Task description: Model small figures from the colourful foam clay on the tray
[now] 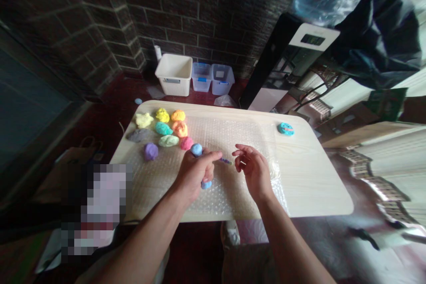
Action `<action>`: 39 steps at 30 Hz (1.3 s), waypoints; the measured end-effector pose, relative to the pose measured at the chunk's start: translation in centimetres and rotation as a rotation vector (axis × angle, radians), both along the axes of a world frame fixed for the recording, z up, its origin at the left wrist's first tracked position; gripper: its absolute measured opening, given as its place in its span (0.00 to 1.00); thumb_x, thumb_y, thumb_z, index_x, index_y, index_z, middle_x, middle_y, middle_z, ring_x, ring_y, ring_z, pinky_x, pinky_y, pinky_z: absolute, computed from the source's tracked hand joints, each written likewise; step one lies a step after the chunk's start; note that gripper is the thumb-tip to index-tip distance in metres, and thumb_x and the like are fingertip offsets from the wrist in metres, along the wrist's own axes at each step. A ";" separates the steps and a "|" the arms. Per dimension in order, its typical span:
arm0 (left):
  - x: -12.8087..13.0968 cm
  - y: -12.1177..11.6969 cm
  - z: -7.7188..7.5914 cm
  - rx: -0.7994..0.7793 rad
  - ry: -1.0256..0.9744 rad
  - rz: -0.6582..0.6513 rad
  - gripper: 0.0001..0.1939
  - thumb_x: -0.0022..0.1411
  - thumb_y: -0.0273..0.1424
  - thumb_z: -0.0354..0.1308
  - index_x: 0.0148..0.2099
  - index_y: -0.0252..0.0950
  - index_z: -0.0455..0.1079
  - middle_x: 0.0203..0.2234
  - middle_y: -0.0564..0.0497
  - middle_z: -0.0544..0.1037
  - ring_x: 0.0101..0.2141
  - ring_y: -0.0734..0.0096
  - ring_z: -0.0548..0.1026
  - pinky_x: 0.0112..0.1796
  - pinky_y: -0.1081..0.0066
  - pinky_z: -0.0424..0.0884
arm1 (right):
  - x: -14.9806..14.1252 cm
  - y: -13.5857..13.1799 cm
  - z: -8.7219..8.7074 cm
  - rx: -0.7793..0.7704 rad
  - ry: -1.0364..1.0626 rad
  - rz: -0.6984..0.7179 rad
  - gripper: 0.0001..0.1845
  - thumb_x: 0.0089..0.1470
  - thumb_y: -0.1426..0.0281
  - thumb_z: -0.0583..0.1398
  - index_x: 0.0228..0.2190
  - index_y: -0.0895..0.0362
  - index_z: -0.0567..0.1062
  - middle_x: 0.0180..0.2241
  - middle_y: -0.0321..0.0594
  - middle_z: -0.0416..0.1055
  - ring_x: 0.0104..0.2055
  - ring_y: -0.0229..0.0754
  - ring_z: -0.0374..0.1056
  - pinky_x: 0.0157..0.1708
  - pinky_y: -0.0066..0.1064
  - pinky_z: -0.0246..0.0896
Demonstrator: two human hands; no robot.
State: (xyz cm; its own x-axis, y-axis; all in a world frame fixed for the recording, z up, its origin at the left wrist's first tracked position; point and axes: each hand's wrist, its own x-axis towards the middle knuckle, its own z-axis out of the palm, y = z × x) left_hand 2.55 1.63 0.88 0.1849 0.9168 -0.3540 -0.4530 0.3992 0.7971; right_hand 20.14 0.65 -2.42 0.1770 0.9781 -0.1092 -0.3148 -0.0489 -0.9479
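My left hand point(196, 171) is closed around a light blue clay piece point(196, 149), whose rounded ends stick out above and below the fist; its middle is hidden. From beside the left thumb a thin, bumpy strand point(226, 161), purple to pale green, points right toward my other hand. My right hand point(252, 166) hovers over the bubble wrap point(229, 191) with its fingers bent and apart, holding nothing. Nearest to the left fist lies a pink clay lump point(187, 143). Beyond it are an orange lump point(180, 129), a pale green lump point(168, 141) and a purple lump point(151, 151).
More lumps, such as a yellow one point(162, 115) and a grey one point(141, 135), sit at the table's point(313, 177) left. A turquoise clay piece point(286, 129) lies far right. Behind stand a white bin point(175, 75), clear boxes point(222, 80) and a water dispenser point(282, 62).
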 end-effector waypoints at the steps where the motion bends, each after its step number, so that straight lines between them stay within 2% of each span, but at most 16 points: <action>1: 0.0 0.0 0.0 -0.001 -0.002 -0.009 0.30 0.49 0.35 0.74 0.20 0.41 0.51 0.10 0.66 0.51 0.12 0.84 0.50 0.16 0.76 0.46 | 0.0 0.0 0.0 0.000 -0.001 -0.001 0.15 0.60 0.58 0.64 0.40 0.55 0.85 0.35 0.42 0.80 0.26 0.39 0.66 0.25 0.32 0.56; 5: 0.1 0.0 0.0 0.003 -0.063 -0.059 0.27 0.49 0.33 0.75 0.22 0.40 0.54 0.12 0.65 0.56 0.14 0.85 0.53 0.17 0.77 0.50 | 0.1 0.0 -0.1 0.003 -0.002 -0.004 0.15 0.61 0.58 0.64 0.40 0.55 0.85 0.34 0.42 0.80 0.26 0.39 0.66 0.25 0.32 0.56; 10: -0.1 -0.1 0.2 -0.046 -0.051 -0.099 0.27 0.50 0.34 0.73 0.22 0.41 0.53 0.11 0.66 0.52 0.12 0.85 0.48 0.15 0.76 0.42 | 0.2 0.0 -0.3 0.004 -0.007 0.002 0.15 0.61 0.58 0.64 0.40 0.55 0.85 0.34 0.42 0.80 0.27 0.39 0.67 0.25 0.32 0.56; 13: -0.2 -0.2 0.3 -0.040 -0.072 -0.094 0.27 0.51 0.33 0.74 0.23 0.41 0.53 0.11 0.67 0.51 0.12 0.85 0.47 0.15 0.76 0.43 | 0.2 0.0 -0.3 -0.005 -0.012 -0.005 0.15 0.61 0.57 0.65 0.40 0.55 0.85 0.34 0.42 0.80 0.27 0.39 0.66 0.25 0.32 0.55; 16: -0.2 -0.1 0.2 -0.010 -0.169 -0.051 0.21 0.52 0.29 0.75 0.27 0.38 0.61 0.16 0.63 0.61 0.17 0.83 0.59 0.20 0.78 0.56 | 0.3 0.0 -0.3 -0.012 -0.002 -0.017 0.15 0.60 0.58 0.65 0.39 0.55 0.85 0.33 0.41 0.80 0.26 0.39 0.66 0.24 0.31 0.55; 19: -0.2 0.0 0.0 -0.048 -0.260 -0.070 0.13 0.52 0.25 0.73 0.35 0.35 0.72 0.28 0.54 0.75 0.28 0.76 0.73 0.30 0.75 0.67 | 0.2 0.1 -0.3 -0.010 0.011 -0.021 0.15 0.60 0.58 0.66 0.39 0.56 0.86 0.33 0.41 0.80 0.26 0.38 0.66 0.24 0.31 0.55; 22: -0.3 0.1 0.0 -0.084 -0.249 -0.101 0.10 0.56 0.24 0.70 0.42 0.32 0.78 0.37 0.46 0.80 0.35 0.69 0.77 0.38 0.69 0.71 | 0.2 0.1 -0.3 -0.008 0.018 -0.017 0.15 0.60 0.58 0.65 0.39 0.56 0.86 0.33 0.41 0.80 0.26 0.37 0.66 0.25 0.30 0.56; 25: -0.5 0.2 0.2 -0.096 -0.211 -0.145 0.10 0.58 0.23 0.67 0.44 0.32 0.80 0.40 0.45 0.80 0.40 0.66 0.78 0.45 0.66 0.71 | 0.2 0.2 -0.2 -0.011 0.020 -0.013 0.16 0.60 0.58 0.66 0.40 0.56 0.86 0.33 0.41 0.80 0.27 0.38 0.67 0.25 0.30 0.56; 27: -0.7 0.2 0.3 -0.114 -0.226 -0.156 0.12 0.56 0.22 0.66 0.44 0.32 0.81 0.38 0.47 0.78 0.39 0.67 0.77 0.45 0.67 0.71 | 0.2 0.2 -0.2 -0.010 0.020 -0.013 0.16 0.60 0.58 0.65 0.40 0.56 0.85 0.34 0.42 0.80 0.27 0.38 0.67 0.25 0.30 0.56; 30: -0.7 0.2 0.3 -0.146 -0.257 -0.132 0.14 0.49 0.23 0.63 0.40 0.30 0.79 0.32 0.49 0.75 0.32 0.70 0.74 0.36 0.70 0.71 | 0.2 0.2 -0.1 -0.007 0.019 -0.016 0.16 0.60 0.57 0.65 0.39 0.56 0.85 0.33 0.42 0.80 0.26 0.38 0.66 0.25 0.31 0.56; 34: -0.3 0.0 0.2 -0.129 -0.201 -0.104 0.08 0.46 0.27 0.64 0.32 0.36 0.70 0.22 0.56 0.68 0.21 0.77 0.65 0.23 0.74 0.60 | 0.2 0.2 -0.2 -0.008 0.021 -0.017 0.16 0.59 0.57 0.66 0.39 0.57 0.85 0.33 0.42 0.80 0.26 0.38 0.66 0.25 0.30 0.55; 39: -0.2 -0.4 0.4 0.008 0.071 -0.099 0.25 0.49 0.33 0.72 0.24 0.41 0.54 0.14 0.64 0.57 0.15 0.83 0.54 0.19 0.76 0.49 | 0.1 0.2 -0.3 -0.007 0.028 -0.015 0.16 0.59 0.57 0.66 0.39 0.57 0.86 0.33 0.42 0.80 0.26 0.38 0.66 0.25 0.30 0.55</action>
State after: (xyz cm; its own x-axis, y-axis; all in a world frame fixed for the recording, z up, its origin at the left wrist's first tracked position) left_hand 2.40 1.23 1.26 0.2489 0.8983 -0.3621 -0.3539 0.4324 0.8293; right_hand 20.23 0.83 -2.71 0.1887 0.9746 -0.1209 -0.3418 -0.0503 -0.9384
